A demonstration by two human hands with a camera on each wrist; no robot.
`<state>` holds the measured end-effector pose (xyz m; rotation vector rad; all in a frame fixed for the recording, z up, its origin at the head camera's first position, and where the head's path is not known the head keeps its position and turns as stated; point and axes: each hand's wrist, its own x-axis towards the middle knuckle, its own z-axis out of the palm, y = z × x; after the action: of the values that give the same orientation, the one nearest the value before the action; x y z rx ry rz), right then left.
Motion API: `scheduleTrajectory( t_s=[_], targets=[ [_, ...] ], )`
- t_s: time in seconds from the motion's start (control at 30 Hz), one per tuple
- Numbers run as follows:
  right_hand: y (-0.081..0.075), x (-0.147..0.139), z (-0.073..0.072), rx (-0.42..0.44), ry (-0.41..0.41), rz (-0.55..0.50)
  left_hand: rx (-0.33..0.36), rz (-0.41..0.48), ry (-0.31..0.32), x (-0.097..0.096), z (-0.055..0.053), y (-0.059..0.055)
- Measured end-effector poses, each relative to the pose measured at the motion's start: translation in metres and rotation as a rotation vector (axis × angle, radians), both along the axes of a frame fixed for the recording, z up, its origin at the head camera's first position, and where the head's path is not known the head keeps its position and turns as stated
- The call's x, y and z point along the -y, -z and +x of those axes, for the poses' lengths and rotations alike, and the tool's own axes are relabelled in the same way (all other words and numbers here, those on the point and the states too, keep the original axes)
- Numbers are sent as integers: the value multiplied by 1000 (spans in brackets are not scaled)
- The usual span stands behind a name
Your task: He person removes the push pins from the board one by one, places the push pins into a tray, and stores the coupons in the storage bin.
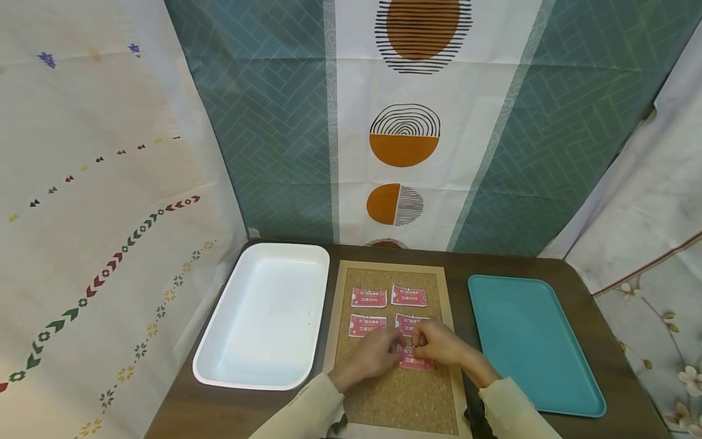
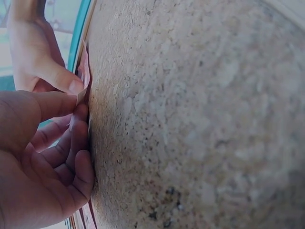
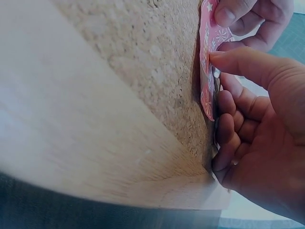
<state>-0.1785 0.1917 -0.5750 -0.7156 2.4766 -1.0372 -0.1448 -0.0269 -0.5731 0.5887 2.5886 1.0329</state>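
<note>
A red and white paper coupon [image 1: 418,364] lies against the cork board [image 1: 384,399], below two rows of similar coupons. My left hand [image 1: 372,355] pinches its upper left edge between thumb and finger. From the other side, my right hand [image 1: 442,345] holds a small shiny pin [image 3: 216,73] at the coupon's top edge, thumb against the paper. In the right wrist view the coupon [image 3: 208,98] stands slightly off the cork. The pin's tip is hidden by the fingers. Just above the hands, another coupon [image 1: 407,323] is partly covered by my right hand.
A white tray [image 1: 262,386] stands left of the board, and a teal tray [image 1: 534,341] lies to the right. The board's light wooden frame [image 1: 446,292] borders the cork. Patterned cloths hang behind the dark table [image 1: 219,405] and at both sides.
</note>
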Motion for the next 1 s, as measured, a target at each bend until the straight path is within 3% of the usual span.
scheduleTrajectory(
  t_s=[1.0],
  targets=[
    [0, -2, 1, -10, -9, -7, -22, 12, 5, 0, 0, -1]
  ],
)
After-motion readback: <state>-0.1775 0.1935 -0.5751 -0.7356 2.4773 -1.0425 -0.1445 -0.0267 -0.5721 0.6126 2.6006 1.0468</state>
